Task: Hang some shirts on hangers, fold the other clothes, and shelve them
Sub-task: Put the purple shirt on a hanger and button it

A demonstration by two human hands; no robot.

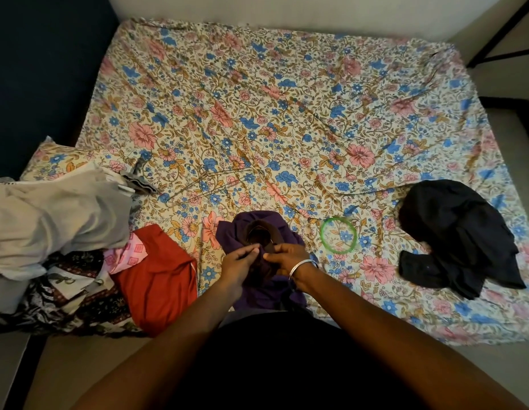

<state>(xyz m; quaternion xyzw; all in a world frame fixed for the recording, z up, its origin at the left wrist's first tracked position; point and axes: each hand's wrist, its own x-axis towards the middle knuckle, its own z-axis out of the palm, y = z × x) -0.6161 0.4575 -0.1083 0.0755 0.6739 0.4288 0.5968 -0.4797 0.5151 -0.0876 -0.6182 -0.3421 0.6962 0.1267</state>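
**Purple shirt pinched at collar, near bed edge**

Soft crumpled purple shirt [269, 287] w/ brown collar lining, lying on floral cotton bed sheet [286, 99]. Left hand [238, 258] & right hand [286, 257] meeting at front of collar, fingers pinching fabric betw. them; silver bangle [300, 266] on right wrist. Beside left: red garment [159, 279], heaped grey & patterned clothes [56, 220]. Thin wire hangers [204, 184] beyond. Green plastic ring [339, 234] just right; rumpled black garment [455, 241] further right

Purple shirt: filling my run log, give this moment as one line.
stage: handling purple shirt | left hand: pinching its placket | right hand: pinching too | wire hanger: lying untouched on bed
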